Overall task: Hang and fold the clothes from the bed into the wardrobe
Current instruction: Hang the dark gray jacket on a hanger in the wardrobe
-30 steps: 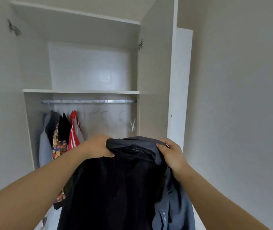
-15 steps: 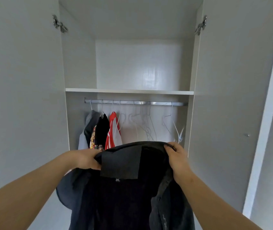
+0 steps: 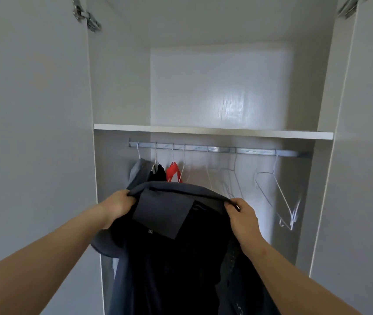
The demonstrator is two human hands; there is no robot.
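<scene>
A: What differs from half a second ago?

B: The view has closed in on the open white wardrobe (image 3: pixel 122 87); both doors now run off the frame edges, and the white shelf (image 3: pixel 212 131) and the silver metal hanging rail (image 3: pixel 217 150) sit lower and larger. The dark grey jacket with a black lining (image 3: pixel 171 246) is held up in front of the rail much as before, with its collar edge a little nearer the hung clothes.

A: And the hands?

B: The left hand (image 3: pixel 118 206) is closed on the collar edge at the left, and the right hand (image 3: pixel 242 218) is closed on it at the right, fingers curled over the fabric. The jacket hangs between them, lining towards the camera, below the rail and not on any hanger.

A: Any writing?

B: A small white size tag (image 3: pixel 150 231) under the grey neck patch reads roughly "2XL", seen upside down. Pale lettering low on the right of the jacket is too blurred to read.

A: What else is on the rail?

B: At the left, a grey garment (image 3: pixel 138 172), a black garment (image 3: pixel 158 173) and a red-and-white garment (image 3: pixel 173 173). To the right hang empty white wire hangers (image 3: pixel 278 192).
</scene>
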